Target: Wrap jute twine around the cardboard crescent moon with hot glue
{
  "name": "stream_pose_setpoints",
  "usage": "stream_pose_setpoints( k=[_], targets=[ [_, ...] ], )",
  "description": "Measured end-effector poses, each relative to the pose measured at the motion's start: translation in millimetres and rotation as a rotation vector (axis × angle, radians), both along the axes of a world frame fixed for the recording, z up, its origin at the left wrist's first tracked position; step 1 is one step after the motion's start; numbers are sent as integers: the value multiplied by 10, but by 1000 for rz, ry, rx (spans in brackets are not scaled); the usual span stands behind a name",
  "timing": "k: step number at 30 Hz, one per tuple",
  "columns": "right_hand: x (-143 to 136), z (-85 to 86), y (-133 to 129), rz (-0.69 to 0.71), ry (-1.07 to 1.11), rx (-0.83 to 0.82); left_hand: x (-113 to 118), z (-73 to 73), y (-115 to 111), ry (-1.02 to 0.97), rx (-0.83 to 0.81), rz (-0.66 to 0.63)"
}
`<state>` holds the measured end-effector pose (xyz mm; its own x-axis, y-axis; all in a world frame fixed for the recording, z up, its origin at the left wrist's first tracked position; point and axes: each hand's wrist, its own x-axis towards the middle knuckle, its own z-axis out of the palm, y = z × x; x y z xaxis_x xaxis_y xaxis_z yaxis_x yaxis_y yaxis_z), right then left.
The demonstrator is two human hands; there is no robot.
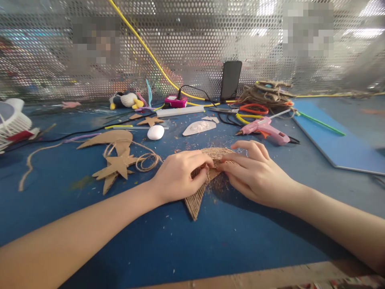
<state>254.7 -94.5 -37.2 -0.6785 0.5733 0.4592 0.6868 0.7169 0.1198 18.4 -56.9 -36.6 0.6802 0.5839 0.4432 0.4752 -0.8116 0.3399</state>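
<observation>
Blue felt is covering the surface [210, 249], backed by a perforated metal screen. Both hands are pinching a twine-wrapped crescent [197, 200] at mid-surface, left hand [177, 174] and right hand [255, 174] meeting fingertip to fingertip on its upper curve. Beyond them, a pink glue gun [264, 129] is lying near orange scissors [252, 108]; cardboard stars [116, 166] are sitting to the left.
</observation>
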Motion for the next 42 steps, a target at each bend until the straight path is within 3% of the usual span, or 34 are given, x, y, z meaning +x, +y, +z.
stream_pose_setpoints(
  k=[12, 20, 30, 42],
  targets=[
    [-28, 23, -34, -18, -52, -10, 6, 7, -40, 56, -23, 211],
    [30, -38, 52, -68, 245, -145, 9, 18, -37, 120, -27, 256],
    [99, -26, 119, -111, 289, -225, 3, 27, -52, 209, 9, 411],
    [76, -32, 116, -116, 404, -207, 11, 26, -16, 114, -68, 337]
  ],
)
